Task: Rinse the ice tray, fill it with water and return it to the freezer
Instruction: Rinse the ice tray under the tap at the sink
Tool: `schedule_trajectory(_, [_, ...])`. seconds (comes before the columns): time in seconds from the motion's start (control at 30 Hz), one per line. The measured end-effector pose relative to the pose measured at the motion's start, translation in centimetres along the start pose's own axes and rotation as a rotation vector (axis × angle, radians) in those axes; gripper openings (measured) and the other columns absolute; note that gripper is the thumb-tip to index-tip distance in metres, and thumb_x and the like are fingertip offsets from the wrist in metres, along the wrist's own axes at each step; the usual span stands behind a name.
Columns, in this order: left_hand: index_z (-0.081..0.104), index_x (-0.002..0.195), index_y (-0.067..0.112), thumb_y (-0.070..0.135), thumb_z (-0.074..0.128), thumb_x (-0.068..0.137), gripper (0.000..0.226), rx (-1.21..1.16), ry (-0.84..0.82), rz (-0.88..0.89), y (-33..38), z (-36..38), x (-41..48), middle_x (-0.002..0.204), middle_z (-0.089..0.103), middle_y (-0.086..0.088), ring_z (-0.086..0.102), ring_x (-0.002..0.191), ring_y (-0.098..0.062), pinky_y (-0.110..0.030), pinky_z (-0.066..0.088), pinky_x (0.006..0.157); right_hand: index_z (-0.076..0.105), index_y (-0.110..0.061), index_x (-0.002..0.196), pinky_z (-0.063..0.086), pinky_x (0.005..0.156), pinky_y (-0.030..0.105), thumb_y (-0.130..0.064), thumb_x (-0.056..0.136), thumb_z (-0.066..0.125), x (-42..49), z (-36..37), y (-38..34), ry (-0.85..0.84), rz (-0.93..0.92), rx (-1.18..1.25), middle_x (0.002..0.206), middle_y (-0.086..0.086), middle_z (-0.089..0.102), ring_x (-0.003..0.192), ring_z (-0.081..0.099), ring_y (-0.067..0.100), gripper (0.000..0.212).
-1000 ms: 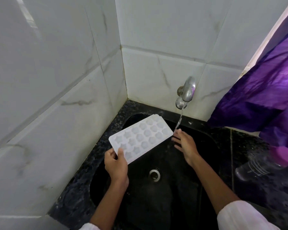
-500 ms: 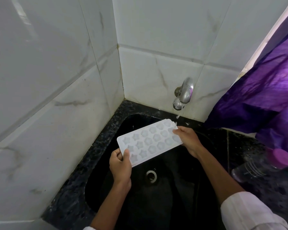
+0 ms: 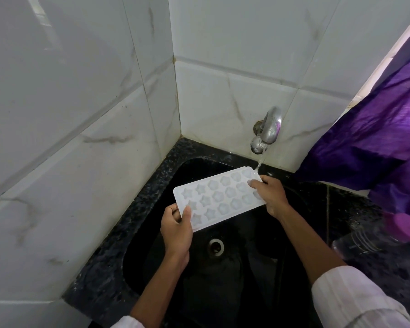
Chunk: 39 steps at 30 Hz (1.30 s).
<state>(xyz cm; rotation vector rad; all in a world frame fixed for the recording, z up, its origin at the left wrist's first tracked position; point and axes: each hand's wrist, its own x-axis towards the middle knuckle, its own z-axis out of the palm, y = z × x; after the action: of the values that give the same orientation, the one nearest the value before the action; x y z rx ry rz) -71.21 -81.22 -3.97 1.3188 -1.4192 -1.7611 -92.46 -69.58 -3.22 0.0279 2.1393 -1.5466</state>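
Note:
A white ice tray (image 3: 219, 197) with star and flower shaped cells is held over the black sink (image 3: 152, 235), cells facing up. My left hand (image 3: 176, 229) grips its near left corner, thumb on top. My right hand (image 3: 270, 194) holds its far right end. A thin stream of water (image 3: 259, 165) runs from the metal tap (image 3: 268, 131) onto the tray's far right corner, beside my right fingers.
The sink drain (image 3: 216, 246) lies below the tray. White tiled walls close in the left and back. A purple curtain (image 3: 376, 143) hangs at the right. A clear bottle with a purple cap (image 3: 376, 235) lies on the black counter at the right.
The tray has moved right, under the tap. My right hand, free beneath the stream a second ago, now holds the tray's right end. Water now lands on the tray.

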Motion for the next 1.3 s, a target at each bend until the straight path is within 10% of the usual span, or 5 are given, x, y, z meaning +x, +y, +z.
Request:
schedule_trajectory(0.93, [0.064,0.114,0.006,0.000,0.049,0.102,0.021,-0.279,-0.277,-0.211,2.5,-3.1,0.1,0.105,0.076,-0.009,0.076,0.090,-0.020,-0.030,0.060,0.064,0.074,-0.016,0.084,0.059,0.079,0.042,-0.012,0.083,0.074,-0.7,0.2,-0.4,0.000,-0.057,-0.039,0.089,0.007,0.075,0.083,0.072,0.027,0.003])
schedule_trajectory(1.13, [0.064,0.110,0.010,0.001,0.048,0.103,0.020,-0.274,-0.231,-0.168,2.8,-3.6,0.0,0.105,0.075,-0.007,0.076,0.087,-0.017,-0.029,0.061,0.064,0.070,-0.009,0.096,0.061,0.076,0.042,-0.005,0.088,0.072,-1.6,-0.3,-0.8,-0.206,0.095,0.089,0.095,0.011,0.075,0.086,0.073,0.030,0.009])
schedule_trajectory(1.3, [0.063,0.112,0.010,0.003,0.047,0.103,0.020,-0.274,-0.230,-0.170,2.3,-3.4,-0.8,0.105,0.076,-0.006,0.076,0.090,-0.018,-0.028,0.061,0.064,0.072,-0.011,0.083,0.058,0.069,0.037,-0.004,0.084,0.072,-1.7,0.3,-0.6,-0.041,0.049,0.053,0.085,0.009,0.073,0.074,0.069,0.025,0.007])
